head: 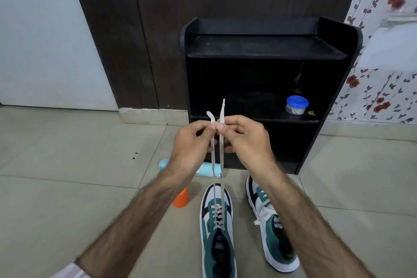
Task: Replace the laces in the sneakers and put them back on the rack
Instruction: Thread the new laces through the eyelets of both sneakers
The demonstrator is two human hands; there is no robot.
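Note:
Two green, white and black sneakers stand on the tiled floor, toes toward the black rack [268, 52]. The left sneaker [217, 228] has a grey-white lace [221, 165] threaded through its eyelets, with both ends pulled straight up. My left hand [191, 144] pinches one lace end and my right hand [246, 142] pinches the other, side by side above the shoe. The lace tips stick out above my fingers. The right sneaker [273, 228] has its white lace tied in a bow and lies partly under my right forearm.
A small jar with a blue lid [296, 105] sits on the rack's middle shelf. An orange cup [181, 197] and a light blue bottle [203, 168] lie on the floor left of the sneakers. A dark wooden door stands behind the rack, flowered wallpaper to the right.

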